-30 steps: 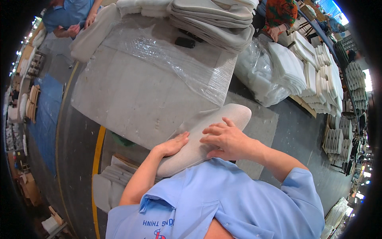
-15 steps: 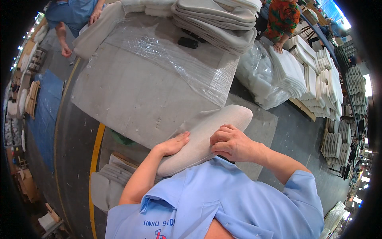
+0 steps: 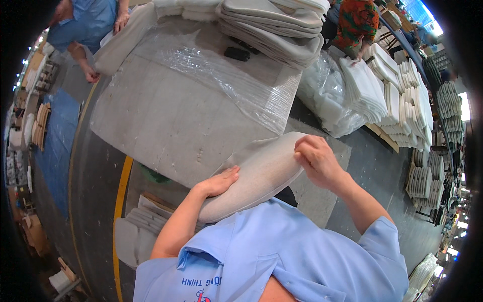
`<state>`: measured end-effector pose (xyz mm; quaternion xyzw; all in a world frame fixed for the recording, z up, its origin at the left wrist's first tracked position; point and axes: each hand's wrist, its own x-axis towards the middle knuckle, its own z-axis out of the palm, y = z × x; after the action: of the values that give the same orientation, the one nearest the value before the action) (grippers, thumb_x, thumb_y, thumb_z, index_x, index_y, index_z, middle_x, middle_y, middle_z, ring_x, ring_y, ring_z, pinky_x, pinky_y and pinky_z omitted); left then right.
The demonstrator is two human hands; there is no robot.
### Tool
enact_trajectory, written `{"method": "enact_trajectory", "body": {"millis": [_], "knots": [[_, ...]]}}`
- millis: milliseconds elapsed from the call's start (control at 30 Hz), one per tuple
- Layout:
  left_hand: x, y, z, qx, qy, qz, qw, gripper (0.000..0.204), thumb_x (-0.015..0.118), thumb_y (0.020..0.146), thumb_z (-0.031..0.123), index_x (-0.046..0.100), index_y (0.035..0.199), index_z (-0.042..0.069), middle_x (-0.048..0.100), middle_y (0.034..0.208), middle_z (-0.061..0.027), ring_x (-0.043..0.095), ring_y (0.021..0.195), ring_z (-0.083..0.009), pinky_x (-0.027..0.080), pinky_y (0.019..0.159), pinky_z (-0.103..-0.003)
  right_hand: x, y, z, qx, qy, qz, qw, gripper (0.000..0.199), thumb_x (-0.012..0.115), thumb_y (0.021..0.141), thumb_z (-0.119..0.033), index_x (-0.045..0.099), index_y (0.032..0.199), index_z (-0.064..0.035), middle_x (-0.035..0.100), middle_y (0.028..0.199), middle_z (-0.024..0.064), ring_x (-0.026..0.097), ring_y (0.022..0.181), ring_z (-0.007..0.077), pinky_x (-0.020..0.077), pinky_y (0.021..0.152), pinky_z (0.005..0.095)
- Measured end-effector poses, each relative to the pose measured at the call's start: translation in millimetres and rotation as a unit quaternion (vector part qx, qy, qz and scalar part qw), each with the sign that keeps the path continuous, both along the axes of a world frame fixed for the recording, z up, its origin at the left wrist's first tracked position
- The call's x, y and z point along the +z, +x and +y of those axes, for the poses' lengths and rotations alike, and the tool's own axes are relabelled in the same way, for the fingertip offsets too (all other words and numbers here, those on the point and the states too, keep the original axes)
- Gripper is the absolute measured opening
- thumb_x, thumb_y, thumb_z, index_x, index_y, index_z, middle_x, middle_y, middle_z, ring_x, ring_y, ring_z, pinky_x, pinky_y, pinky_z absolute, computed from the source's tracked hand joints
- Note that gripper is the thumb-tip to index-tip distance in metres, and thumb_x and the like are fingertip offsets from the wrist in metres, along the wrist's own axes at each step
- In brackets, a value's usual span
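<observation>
A light grey fabric-covered cushion (image 3: 261,176) rests on edge between my torso and the near corner of the table, its long side slanting up to the right. Flat against its far side lies my left hand (image 3: 221,182), fingers stretched out and holding nothing. My right hand (image 3: 318,158) is closed at the cushion's right end, with curled fingers gripping its edge; the fingertips are partly hidden. A seam runs along the cushion's near lower edge.
The grey-topped table (image 3: 156,110) carries clear plastic film (image 3: 211,75), a small black object (image 3: 237,54) and stacked grey covers (image 3: 271,30). White pads (image 3: 362,88) stand in piles at right. One co-worker (image 3: 90,25) is at far left, another (image 3: 356,22) at far right. Grey pads (image 3: 138,229) sit below left.
My right hand has moved right and away from me, from the cushion's middle to its right end. My left hand stays put. The co-worker at far left has shifted left.
</observation>
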<state>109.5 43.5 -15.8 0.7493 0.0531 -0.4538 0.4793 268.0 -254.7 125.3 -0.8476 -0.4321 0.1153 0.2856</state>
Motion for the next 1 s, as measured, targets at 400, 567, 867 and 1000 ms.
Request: {"method": "enact_trajectory", "body": {"millis": [400,567,867,1000], "knots": [[-6,-4,1,0.012,-0.004,-0.015,1.000,0.070,0.025,0.115,0.050,0.019,0.170,0.008,0.013,0.179,-0.0094,0.009,0.165,-0.0246,0.010,0.134,-0.038,-18,-65,42,0.239,-0.052,0.009,0.970,0.043,0.072,0.096,-0.035,0.065,0.129,-0.0092,0.065,0.135,0.0117,0.060,0.128,0.0307,0.0424,0.110,0.0522],[-5,-9,-2,0.013,0.015,-0.027,0.999,0.069,0.024,0.115,0.050,0.019,0.170,0.009,0.013,0.179,-0.0082,0.010,0.165,-0.0238,0.010,0.134,-0.038,-35,-38,32,0.148,-0.266,-0.029,0.952,0.061,0.047,0.107,-0.054,0.064,0.139,-0.0055,0.063,0.144,0.0154,0.058,0.136,0.0311,0.0373,0.119,0.0533],[-29,-12,-8,0.000,0.013,-0.084,0.996,0.069,0.025,0.116,0.048,0.019,0.169,0.004,0.012,0.179,-0.0111,0.010,0.165,-0.0239,0.009,0.134,-0.038,-50,68,38,-0.001,-0.512,0.173,0.841,0.102,0.055,0.089,-0.082,0.057,0.148,0.0020,0.060,0.145,0.0300,0.057,0.137,0.0414,0.0465,0.112,0.0465],[-34,-10,-13,-0.012,0.038,-0.090,0.995,0.070,0.024,0.114,0.051,0.019,0.170,0.009,0.012,0.179,-0.0076,0.012,0.165,-0.0236,0.011,0.134,-0.043,-72,86,34,-0.013,-0.483,0.202,0.852,0.106,0.061,0.080,-0.089,0.073,0.122,0.0071,0.070,0.129,0.0281,0.066,0.125,0.0400,0.0508,0.105,0.0453]]}}
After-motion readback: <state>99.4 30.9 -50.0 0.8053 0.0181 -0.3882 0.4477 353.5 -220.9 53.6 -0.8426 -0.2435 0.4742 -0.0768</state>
